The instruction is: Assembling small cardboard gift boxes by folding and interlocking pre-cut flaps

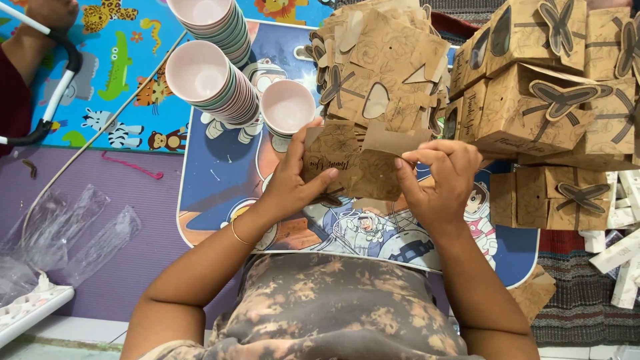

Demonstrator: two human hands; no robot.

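Observation:
A partly folded brown cardboard gift box [357,167] with printed flower lines hangs just above a small table [220,167] with a space cartoon top. My left hand [297,177] grips the box's left side, thumb on its front. My right hand [437,180] pinches a flap at its right edge. Just behind the box lies a heap of flat, unfolded brown box blanks [380,67] with heart and butterfly cutouts.
Three stacks of pink paper cups [210,80] stand at the table's back left. Finished brown boxes with butterfly closures [553,100] are piled at the right. Clear plastic bags [60,233] lie on the purple mat at left. Another person's arm [27,40] shows at top left.

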